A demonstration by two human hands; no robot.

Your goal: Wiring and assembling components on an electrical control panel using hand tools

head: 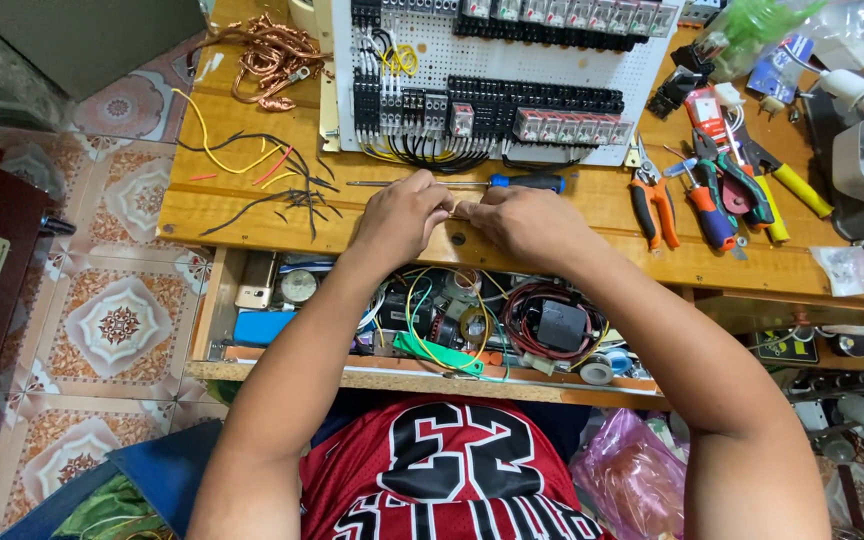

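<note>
My left hand (402, 215) and my right hand (522, 225) meet at the front edge of a wooden workbench (232, 205), fingertips pinched together on something small between them; what it is cannot be made out. Just beyond the knuckles lies a thin screwdriver with a blue and black handle (522, 183). Behind it a white perforated panel (552, 70) carries rows of black relays, terminal blocks and looped black and yellow wires.
Cut black, yellow and red wire pieces (262, 170) and a tangle of bare copper wire (272, 55) lie left. Orange-handled pliers (652, 205), more pliers and screwdrivers (732, 190) sit right. An open drawer (432, 320) below holds cables, tape and parts.
</note>
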